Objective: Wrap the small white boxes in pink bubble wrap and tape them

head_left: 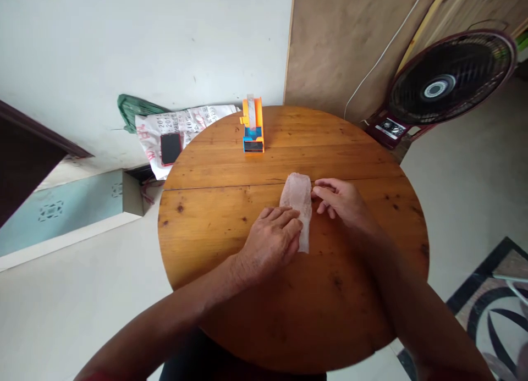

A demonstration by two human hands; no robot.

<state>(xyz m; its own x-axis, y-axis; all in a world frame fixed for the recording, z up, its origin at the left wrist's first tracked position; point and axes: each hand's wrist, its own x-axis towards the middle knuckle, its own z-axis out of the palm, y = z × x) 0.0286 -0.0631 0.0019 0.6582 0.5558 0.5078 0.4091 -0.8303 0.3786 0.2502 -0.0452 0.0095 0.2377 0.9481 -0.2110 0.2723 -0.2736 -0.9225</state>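
Observation:
A folded piece of whitish, see-through wrap (297,189), which looks like bubble wrap, lies lengthwise on the round wooden table (223,216). My left hand (274,235) rests across its lower left part, fingers close together and bent down onto it. That hand hides some of the wrap; a thin flat end shows below the fingers. At the wrap's right edge is my right hand (340,199), thumb and fingers apart and nothing held in them. Its fingertips are very near the edge; whether they touch it I cannot tell.
An orange and blue tape dispenser (253,125) stands at the table's far side. Beyond the left rim, a dark phone (170,149) lies on a printed white sack (193,120), beside a green bag (142,109). A fan (439,87) stands at the back right, near a white cable (383,54).

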